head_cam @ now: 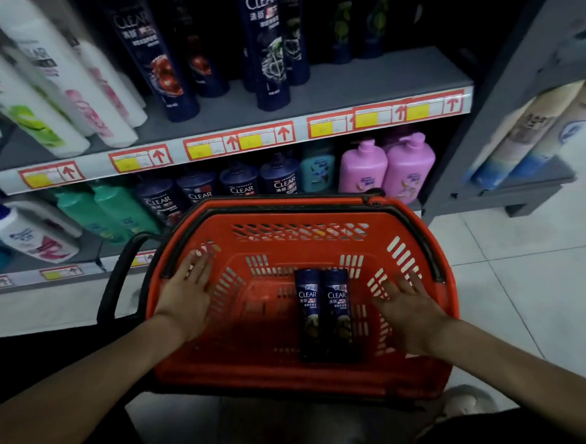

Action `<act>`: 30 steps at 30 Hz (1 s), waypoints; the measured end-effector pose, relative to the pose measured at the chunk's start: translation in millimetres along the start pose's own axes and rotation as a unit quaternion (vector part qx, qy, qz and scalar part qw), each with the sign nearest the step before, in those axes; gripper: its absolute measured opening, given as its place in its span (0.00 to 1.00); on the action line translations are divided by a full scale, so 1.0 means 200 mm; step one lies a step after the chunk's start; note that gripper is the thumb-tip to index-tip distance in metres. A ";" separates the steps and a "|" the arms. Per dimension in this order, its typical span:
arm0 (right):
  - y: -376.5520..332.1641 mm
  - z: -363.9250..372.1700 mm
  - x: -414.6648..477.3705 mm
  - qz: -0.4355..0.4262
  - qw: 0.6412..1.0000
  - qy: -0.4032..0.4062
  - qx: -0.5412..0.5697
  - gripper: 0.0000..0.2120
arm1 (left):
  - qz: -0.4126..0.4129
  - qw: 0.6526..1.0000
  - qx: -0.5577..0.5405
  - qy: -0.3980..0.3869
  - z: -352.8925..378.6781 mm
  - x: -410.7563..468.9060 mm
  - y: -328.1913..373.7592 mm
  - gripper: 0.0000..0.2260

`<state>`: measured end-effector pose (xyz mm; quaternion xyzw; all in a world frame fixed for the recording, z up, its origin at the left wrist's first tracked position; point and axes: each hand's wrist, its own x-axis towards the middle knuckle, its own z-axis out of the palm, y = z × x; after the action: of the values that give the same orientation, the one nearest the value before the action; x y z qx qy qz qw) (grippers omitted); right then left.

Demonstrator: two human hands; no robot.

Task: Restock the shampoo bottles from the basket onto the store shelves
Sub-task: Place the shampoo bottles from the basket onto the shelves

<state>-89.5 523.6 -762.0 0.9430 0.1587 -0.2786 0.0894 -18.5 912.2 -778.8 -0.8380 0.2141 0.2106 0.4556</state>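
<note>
Inside basket (319, 246), two shampoo bottles (309, 315); lower ends dim, indistinct.

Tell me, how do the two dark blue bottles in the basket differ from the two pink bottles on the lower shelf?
The dark blue bottles lie flat in the red basket; the pink bottles stand upright on the lower shelf. The dark blue bottles are slim and straight-sided; the pink bottles are broad with pump tops. Both pairs sit side by side.
</note>
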 end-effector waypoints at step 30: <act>0.33 0.28 -0.19 0.089 0.991 -0.050 0.083 0.33 | 0.119 0.941 -0.291 0.123 -1.06 0.26 0.70 0.24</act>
<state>-124.2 437.6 -781.1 0.9423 0.0460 -0.3288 0.0430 -20.6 652.6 -796.2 -0.9219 0.2958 0.2113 0.1337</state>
